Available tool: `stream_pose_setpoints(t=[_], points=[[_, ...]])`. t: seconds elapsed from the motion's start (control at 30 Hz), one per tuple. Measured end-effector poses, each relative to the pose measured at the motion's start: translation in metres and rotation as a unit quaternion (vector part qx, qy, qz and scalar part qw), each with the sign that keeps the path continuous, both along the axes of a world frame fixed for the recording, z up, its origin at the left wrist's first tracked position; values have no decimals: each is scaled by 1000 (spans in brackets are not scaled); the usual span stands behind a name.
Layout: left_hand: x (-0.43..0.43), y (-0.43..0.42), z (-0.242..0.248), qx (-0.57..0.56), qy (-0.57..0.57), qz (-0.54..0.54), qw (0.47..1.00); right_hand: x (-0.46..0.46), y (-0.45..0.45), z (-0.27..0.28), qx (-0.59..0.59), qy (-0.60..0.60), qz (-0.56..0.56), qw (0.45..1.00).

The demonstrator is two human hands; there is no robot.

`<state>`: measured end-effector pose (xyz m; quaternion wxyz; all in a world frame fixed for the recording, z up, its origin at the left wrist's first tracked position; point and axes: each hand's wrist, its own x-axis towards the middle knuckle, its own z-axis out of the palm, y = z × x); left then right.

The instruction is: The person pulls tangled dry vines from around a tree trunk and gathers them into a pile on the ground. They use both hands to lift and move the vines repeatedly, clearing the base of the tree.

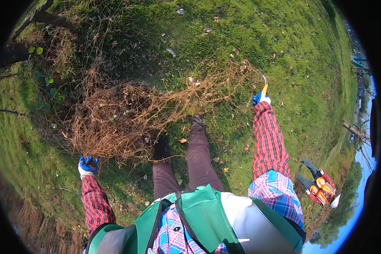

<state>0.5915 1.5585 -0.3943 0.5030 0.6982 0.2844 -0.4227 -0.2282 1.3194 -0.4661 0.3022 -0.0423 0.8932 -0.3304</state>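
A tangled heap of dry brown vines (114, 120) lies on the grass before me, its thinner end trailing to the right past my feet. My left hand (88, 165), in a blue and white work glove, is at the heap's near left edge with its fingers curled; whether it grips any stems is unclear. My right hand (261, 97), gloved alike, is stretched out at the right end of the vines. It holds the orange handle of a sickle (265, 85), whose short curved blade points away from me, beside the last strands.
Tree branches (52, 19) and green-leaved growth stand at the upper left. Fallen leaves (182, 140) dot the grass. Far right, a person in an orange safety vest (322, 190) and white helmet stands near a bare branched trunk (352, 128).
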Motion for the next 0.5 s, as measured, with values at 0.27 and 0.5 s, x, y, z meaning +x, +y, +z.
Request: stream_pose_setpoints(t=[0.27, 0.5], points=[[-33, -43, 75, 282, -354, -74, 888, 102, -39, -148, 302, 6, 391, 869], [-293, -255, 81, -226, -568, -572, 547, 317, 162, -87, 359, -278, 424, 784]])
